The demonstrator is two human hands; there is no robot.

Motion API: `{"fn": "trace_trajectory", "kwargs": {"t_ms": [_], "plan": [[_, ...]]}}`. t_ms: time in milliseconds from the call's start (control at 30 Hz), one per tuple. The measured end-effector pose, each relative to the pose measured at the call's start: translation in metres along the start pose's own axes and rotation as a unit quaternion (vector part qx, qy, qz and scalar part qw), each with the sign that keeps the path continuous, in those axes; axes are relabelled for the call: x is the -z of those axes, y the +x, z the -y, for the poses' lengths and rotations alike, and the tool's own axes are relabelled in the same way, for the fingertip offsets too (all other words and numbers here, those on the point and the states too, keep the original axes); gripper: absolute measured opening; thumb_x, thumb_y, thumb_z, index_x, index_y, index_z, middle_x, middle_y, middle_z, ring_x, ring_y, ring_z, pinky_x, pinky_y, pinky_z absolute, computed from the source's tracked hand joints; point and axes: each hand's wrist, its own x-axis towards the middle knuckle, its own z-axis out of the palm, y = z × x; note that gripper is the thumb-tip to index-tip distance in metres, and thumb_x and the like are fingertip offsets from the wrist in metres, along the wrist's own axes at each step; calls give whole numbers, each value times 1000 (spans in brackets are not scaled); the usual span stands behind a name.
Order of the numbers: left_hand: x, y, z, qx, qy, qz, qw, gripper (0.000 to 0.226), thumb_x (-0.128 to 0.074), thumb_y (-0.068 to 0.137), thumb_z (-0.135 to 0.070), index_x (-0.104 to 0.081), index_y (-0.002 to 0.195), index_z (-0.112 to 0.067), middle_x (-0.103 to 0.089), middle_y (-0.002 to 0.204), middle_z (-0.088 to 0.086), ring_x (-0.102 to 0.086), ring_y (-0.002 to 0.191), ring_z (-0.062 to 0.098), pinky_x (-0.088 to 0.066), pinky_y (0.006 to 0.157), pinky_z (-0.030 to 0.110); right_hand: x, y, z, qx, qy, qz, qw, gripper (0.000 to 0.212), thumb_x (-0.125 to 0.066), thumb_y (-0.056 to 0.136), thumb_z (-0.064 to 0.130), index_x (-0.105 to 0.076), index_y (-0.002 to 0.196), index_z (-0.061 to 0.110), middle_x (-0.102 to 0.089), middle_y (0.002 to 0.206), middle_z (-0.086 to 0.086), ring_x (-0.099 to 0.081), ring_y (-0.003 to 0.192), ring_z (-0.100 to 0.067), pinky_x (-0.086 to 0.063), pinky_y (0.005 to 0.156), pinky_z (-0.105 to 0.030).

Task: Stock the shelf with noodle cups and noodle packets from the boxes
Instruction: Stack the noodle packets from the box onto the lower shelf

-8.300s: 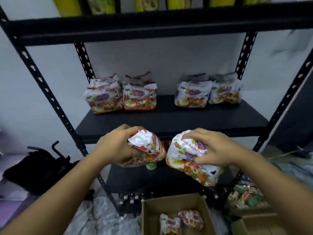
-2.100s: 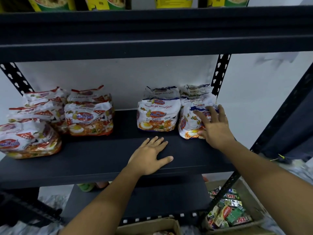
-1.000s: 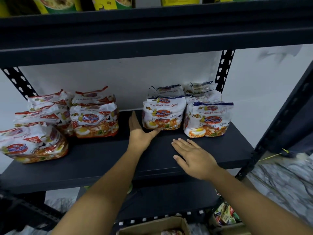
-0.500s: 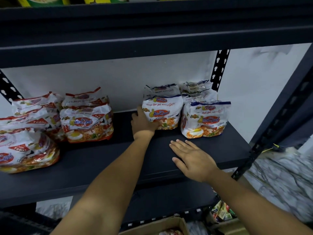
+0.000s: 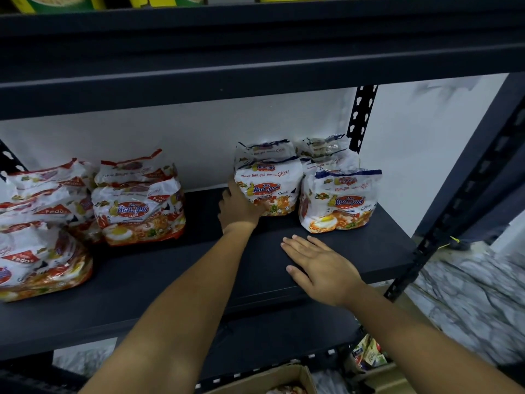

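Two hands, shelf (image 5: 170, 282) mid-frame: left hand (image 5: 237, 207), flat on the board seconds ago, now grasps blue packet (image 5: 270, 186) at centre-right, straightening it; right hand (image 5: 318, 265) rests released, empty.

I am reaching my left arm far forward, the left hand (image 5: 238, 207) curled with its fingers hidden from me, pressing sideways at wrist height. I am holding my right hand (image 5: 319, 264) lower and nearer, palm down, fingers straight and together, thumb spread, forearm angling in from the right
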Motion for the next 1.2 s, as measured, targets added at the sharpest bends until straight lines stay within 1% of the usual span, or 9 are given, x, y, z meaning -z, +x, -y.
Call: {"fn": "trace_trajectory", "kwargs": {"t_ms": [100, 200, 400, 533, 767, 900, 1000, 1067, 1200], "plan": [[4, -8, 7, -6, 75, 38, 996, 124, -78, 76, -63, 2, 161, -22, -27, 165, 9, -29, 149, 37, -20, 118, 67, 0, 0, -1, -1, -1, -1, 1000, 64, -16, 107, 54, -19, 163, 23, -14, 169, 10, -1, 155, -2, -1, 127, -30], [11, -22, 20, -16, 130, 81, 988, 121, -64, 86, -70, 11, 162, -13, -8, 172, 9, -14, 157, 30, -6, 124, 60, 0, 0, -1, -1, 0, 7, 1000, 65, -14, 106, 54, -17, 163, 23, -11, 169, 11, 1, 155, -2, 0, 127, -30], [30, -80, 52, -142, 155, 101, 972, 86, -54, 100, -54, -13, 163, -11, -29, 165, 14, -23, 153, 25, -13, 128, 43, 3, -1, 1, -4, -4, 15, 1000, 63, -14, 107, 53, -14, 163, 25, -8, 169, 13, 3, 154, 0, 2, 126, -29], [47, -118, 65, -199, 171, 176, 949, 73, -45, 106, -50, -16, 164, -15, -19, 170, 6, -13, 157, 17, -5, 128, 31, 3, -1, 1, 2, -8, 15, 1000, 63, -15, 107, 53, -16, 163, 24, -11, 169, 12, 0, 154, -1, 0, 127, -29], [74, -160, 82, -200, 219, 221, 929, 64, -32, 110, -49, -20, 164, -18, -11, 171, -4, 2, 158, 10, 5, 128, 33, 4, -7, 6, -19, -15, -18, 1000, 71, -8, 102, 54, -33, 159, 20, -28, 165, 7, -19, 154, -11, -5, 125, -27], [87, -179, 92, -201, 227, 203, 931, 62, -36, 110, -46, -20, 164, -21, -11, 171, -7, 2, 157, 6, 7, 128, 35, 5, -10, 10, -11, -38, -57, 998, 67, -17, 104, 50, -58, 144, 15, -55, 149, -1, -47, 140, -22, -33, 117, -40], [94, -193, 99, -191, 202, 181, 943, 59, -38, 110, -44, -26, 163, -20, -17, 170, -8, -2, 156, 3, 8, 126, 26, 3, -16, 15, -18, -48, -97, 994, 59, -27, 104, 47, -70, 128, 14, -68, 132, -3, -61, 123, -25, -48, 103, -44], [100, -203, 102, -181, 181, 165, 952, 57, -41, 109, -44, -33, 161, -19, -23, 168, -7, -6, 156, 3, 6, 123, 19, 2, -23, 24, -33, -24, -111, 993, 54, -34, 104, 46, -72, 124, 14, -70, 129, -3, -62, 121, -26, -49, 101, -45], [112, -230, 111, -173, 149, 135, 964, 53, -46, 108, -42, -45, 155, -17, -37, 163, -5, -18, 154, 4, -7, 120, 13, 0, -49, 53, -33, 44, -119, 991, 44, -44, 107, 43, -66, 134, 17, -64, 138, 0, -54, 132, -21, -38, 112, -40]]}}
